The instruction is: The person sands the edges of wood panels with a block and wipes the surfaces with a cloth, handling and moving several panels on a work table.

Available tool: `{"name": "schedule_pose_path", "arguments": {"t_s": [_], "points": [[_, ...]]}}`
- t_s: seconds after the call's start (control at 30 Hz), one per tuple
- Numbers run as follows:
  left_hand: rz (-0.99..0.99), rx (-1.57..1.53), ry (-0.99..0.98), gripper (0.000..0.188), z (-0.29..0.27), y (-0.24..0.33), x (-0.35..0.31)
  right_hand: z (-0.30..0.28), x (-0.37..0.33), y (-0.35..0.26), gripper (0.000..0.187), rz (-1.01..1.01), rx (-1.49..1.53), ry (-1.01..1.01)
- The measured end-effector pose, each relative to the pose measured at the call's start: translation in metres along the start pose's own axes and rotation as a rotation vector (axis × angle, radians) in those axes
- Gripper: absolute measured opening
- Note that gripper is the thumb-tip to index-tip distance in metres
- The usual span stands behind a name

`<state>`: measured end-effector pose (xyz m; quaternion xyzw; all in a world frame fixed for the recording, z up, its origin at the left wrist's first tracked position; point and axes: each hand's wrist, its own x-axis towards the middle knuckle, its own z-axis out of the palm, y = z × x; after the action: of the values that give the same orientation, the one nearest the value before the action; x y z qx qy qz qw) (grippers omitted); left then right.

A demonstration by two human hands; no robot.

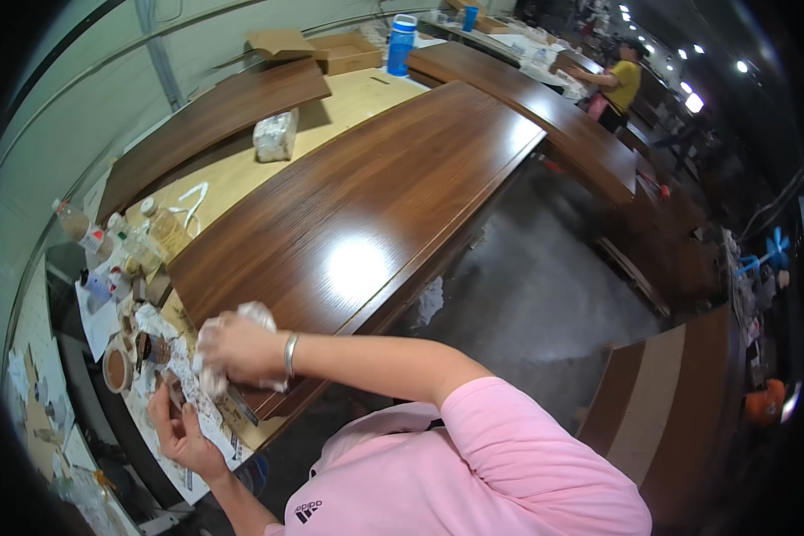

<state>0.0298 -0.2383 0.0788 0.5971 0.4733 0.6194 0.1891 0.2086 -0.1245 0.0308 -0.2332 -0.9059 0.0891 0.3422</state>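
My right hand (241,348), a metal bangle on its wrist, is closed round a crumpled white cloth (213,379) at the near left corner of a long brown wood-grain panel (357,210). Lower left, my left hand (189,445) is raised, its thumb and fingers curled around a small brownish thing (171,389) too unclear to name. Just beyond the left hand are a round tub of brown paste (117,368) and a small dark jar (154,347), among crumpled white paper.
Several plastic bottles (165,228) crowd the table's left end. A wrapped white block (275,136) stands by another brown panel (214,125). Farther back are a blue bottle (402,45) and an open cardboard box (344,54). A person in yellow (623,85) works at the far right.
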Motion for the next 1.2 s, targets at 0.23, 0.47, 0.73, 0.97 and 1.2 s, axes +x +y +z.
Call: {"name": "schedule_pose_path", "arguments": {"t_s": [0.23, 0.47, 0.73, 0.97, 1.2], "points": [[-0.214, -0.139, 0.053, 0.04, -0.005, -0.006, -0.001, -0.06, -0.044, 0.065, 0.028, 0.339, -0.258, 0.172], [-0.42, -0.563, -0.052, 0.027, 0.037, 0.009, 0.019, -0.1, -0.036, 0.012, 0.044, 0.314, -0.115, 0.248], [-0.788, -1.042, -0.251, 0.025, 0.1, 0.031, 0.024, -0.103, -0.039, -0.02, 0.038, 0.519, 1.265, 0.152], [0.08, 0.072, -0.48, 0.025, 0.143, 0.004, 0.082, -0.156, -0.05, 0.014, 0.02, 0.809, 1.015, 0.764], [0.311, 0.685, -1.01, 0.064, 0.183, -0.034, 0.083, -0.136, -0.028, 0.055, 0.021, 0.766, 0.849, 0.621]]}}
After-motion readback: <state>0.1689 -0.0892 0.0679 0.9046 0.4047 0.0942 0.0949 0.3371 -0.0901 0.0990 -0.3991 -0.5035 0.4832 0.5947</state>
